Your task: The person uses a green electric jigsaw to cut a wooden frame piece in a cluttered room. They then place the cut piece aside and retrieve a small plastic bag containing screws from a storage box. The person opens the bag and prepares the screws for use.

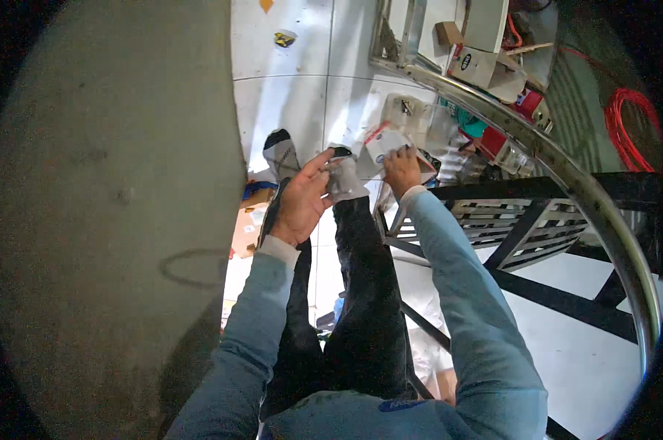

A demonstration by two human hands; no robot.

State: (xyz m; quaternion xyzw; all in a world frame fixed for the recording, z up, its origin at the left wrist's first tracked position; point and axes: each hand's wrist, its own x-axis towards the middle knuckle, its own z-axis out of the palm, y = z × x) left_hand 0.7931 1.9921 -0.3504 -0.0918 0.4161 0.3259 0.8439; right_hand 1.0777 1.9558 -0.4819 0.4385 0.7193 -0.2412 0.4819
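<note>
My left hand (pixel 302 202) and my right hand (pixel 402 170) are both raised in front of me, over my dark-trousered legs. Between them they hold a small white and red packet (pixel 381 143) with a clear plastic wrap. The right hand's fingers pinch the packet's right side. My left thumb and fingers reach toward its left end; whether they grip it I cannot tell for sure. Both arms wear light blue sleeves. My grey and white socked feet (pixel 281 154) rest on the pale floor below the hands.
A large grey rounded wall (pixel 111 205) fills the left. A metal railing (pixel 566 176) curves down the right, over a black slatted frame (pixel 507 224). Boxes and packets (pixel 485 66) crowd the top right, with a red cable (pixel 625 117). Cardboard pieces (pixel 249 220) lie beside my left leg.
</note>
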